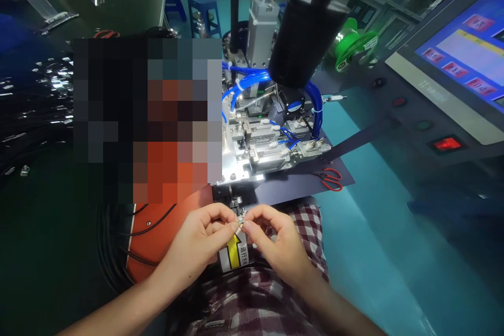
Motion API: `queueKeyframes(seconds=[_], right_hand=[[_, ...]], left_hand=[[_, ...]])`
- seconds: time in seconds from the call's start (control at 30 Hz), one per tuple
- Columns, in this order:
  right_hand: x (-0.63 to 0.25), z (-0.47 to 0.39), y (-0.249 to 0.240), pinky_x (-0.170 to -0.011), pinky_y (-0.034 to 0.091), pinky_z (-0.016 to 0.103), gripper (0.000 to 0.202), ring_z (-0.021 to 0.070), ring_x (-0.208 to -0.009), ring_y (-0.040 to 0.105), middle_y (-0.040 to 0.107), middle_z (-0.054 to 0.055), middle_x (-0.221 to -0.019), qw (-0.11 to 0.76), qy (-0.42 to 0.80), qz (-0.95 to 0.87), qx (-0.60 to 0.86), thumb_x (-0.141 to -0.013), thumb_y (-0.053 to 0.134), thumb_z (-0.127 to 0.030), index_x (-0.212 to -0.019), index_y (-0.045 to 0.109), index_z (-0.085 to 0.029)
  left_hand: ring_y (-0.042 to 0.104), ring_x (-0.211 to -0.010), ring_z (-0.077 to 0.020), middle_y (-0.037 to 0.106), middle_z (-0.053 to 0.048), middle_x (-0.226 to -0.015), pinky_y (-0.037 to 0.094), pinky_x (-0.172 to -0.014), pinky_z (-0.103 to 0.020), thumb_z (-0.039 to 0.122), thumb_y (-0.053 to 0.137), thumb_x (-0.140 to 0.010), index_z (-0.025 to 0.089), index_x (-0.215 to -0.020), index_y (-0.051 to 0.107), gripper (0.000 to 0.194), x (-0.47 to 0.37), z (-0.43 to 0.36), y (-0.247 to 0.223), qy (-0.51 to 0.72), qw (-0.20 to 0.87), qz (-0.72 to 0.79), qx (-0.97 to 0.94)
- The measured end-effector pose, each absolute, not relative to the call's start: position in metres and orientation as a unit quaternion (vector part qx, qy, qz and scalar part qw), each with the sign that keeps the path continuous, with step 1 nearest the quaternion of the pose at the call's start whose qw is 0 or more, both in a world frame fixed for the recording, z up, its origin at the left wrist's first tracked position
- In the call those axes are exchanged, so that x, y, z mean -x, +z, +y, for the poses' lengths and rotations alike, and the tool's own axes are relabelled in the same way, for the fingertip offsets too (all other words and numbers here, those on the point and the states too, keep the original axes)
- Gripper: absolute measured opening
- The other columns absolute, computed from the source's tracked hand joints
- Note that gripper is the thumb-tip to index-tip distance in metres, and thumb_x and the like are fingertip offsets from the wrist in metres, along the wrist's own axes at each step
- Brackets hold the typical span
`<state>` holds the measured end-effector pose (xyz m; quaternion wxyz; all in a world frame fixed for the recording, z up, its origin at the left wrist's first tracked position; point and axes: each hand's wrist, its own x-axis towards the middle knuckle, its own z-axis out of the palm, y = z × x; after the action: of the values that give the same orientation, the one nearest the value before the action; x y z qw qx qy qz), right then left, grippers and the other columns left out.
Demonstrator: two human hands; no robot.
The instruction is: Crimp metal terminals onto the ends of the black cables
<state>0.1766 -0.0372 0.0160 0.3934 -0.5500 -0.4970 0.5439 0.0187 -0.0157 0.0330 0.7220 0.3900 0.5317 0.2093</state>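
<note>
My left hand and my right hand meet just in front of the machine's near edge. Thumb and forefinger of each are pinched on a small shiny piece, whose exact kind is too small to make out. Just below the fingertips is a white label with a yellow arrow. Behind them stands a bench machine with metal slides and blue air tubes. Black cables hang over an orange surface to the left of my left hand.
Red-handled scissors lie on the dark plate at right. A touchscreen panel with a lit red switch stands further right. A green spool and a black nozzle are behind. Part of the left side is blurred out by blocks.
</note>
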Motion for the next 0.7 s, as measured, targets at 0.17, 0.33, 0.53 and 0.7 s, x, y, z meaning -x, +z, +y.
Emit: queueKeyframes(seconds=[0.17,0.33,0.53,0.7], right_hand=[[-0.173,-0.036,0.018,-0.053,0.039,0.022,0.007,0.011,-0.056,0.046,0.054,-0.002,-0.063,0.408,0.583,-0.443,0.546,-0.077,0.059,-0.018,-0.071,0.058,-0.016],[-0.171,-0.035,0.015,-0.049,0.036,0.022,0.011,0.0102,-0.054,0.042,0.051,-0.003,-0.061,0.417,0.619,-0.391,0.538,-0.075,0.061,-0.024,-0.069,0.057,-0.016],[-0.167,-0.035,0.01,-0.048,0.037,0.022,0.016,0.0093,-0.049,0.043,0.049,-0.004,-0.057,0.433,0.658,-0.343,0.512,-0.073,0.064,-0.028,-0.067,0.056,-0.016],[-0.166,-0.037,0.01,-0.049,0.036,0.022,0.015,0.0093,-0.05,0.043,0.048,-0.004,-0.059,0.433,0.644,-0.363,0.516,-0.078,0.06,-0.028,-0.07,0.054,-0.017]], left_hand=[[0.021,-0.04,-0.003,0.03,0.01,-0.048,0.017,-0.036,-0.014,0.038,0.058,-0.079,0.017,-0.078,0.053,0.022,-0.019,-0.016,0.034,0.21,0.707,0.539,-0.407],[0.021,-0.04,-0.003,0.029,0.011,-0.046,0.017,-0.036,-0.015,0.038,0.059,-0.079,0.017,-0.076,0.052,0.023,-0.02,-0.016,0.035,0.217,0.707,0.539,-0.403],[0.022,-0.04,-0.0039,0.03,0.011,-0.046,0.018,-0.037,-0.016,0.039,0.059,-0.079,0.017,-0.076,0.05,0.024,-0.02,-0.017,0.032,0.223,0.706,0.539,-0.402],[0.022,-0.04,-0.0041,0.03,0.011,-0.046,0.018,-0.036,-0.016,0.039,0.058,-0.08,0.018,-0.076,0.05,0.023,-0.02,-0.017,0.03,0.223,0.71,0.535,-0.399]])
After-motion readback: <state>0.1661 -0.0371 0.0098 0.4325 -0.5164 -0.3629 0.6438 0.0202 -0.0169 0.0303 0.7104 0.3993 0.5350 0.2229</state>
